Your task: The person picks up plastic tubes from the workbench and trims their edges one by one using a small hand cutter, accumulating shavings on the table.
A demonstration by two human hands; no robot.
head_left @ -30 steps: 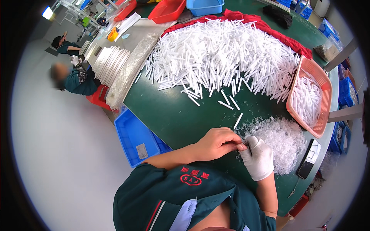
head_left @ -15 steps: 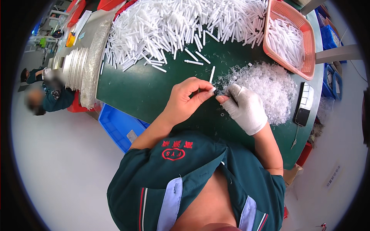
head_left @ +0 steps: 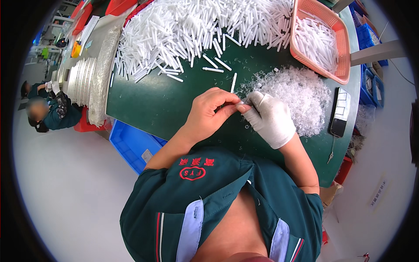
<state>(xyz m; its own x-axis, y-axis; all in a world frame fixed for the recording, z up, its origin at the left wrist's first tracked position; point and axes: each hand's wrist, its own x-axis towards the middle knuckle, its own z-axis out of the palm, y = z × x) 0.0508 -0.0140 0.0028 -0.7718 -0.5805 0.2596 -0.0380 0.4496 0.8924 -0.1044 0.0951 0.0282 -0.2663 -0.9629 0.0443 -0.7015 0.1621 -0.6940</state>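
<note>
My bare left hand (head_left: 212, 107) is closed in a pinch, its thumb and forefinger on a small white plastic piece (head_left: 241, 103) that is mostly hidden. My right hand (head_left: 271, 121) wears a white glove that leaves the thumb tip bare. Its fingers are curled, and its thumb presses against the same piece, touching the left fingertips. Just beyond my left fingers lies a slim white plastic stick (head_left: 234, 81). Beside the right hand spreads a heap of clear plastic scraps (head_left: 301, 98).
A large pile of white sticks (head_left: 187, 32) covers the far side of the green table (head_left: 148, 98). More fill a pink basket (head_left: 345, 52) at the far right. A phone (head_left: 340, 113) lies near the right edge. A blue bin (head_left: 131, 146) stands below left; a co-worker (head_left: 54, 107) sits beyond.
My right thumb has closed in on the left fingertips, shutting the small gap between the hands. The whole view has shifted slightly, so the table things appear further left.
</note>
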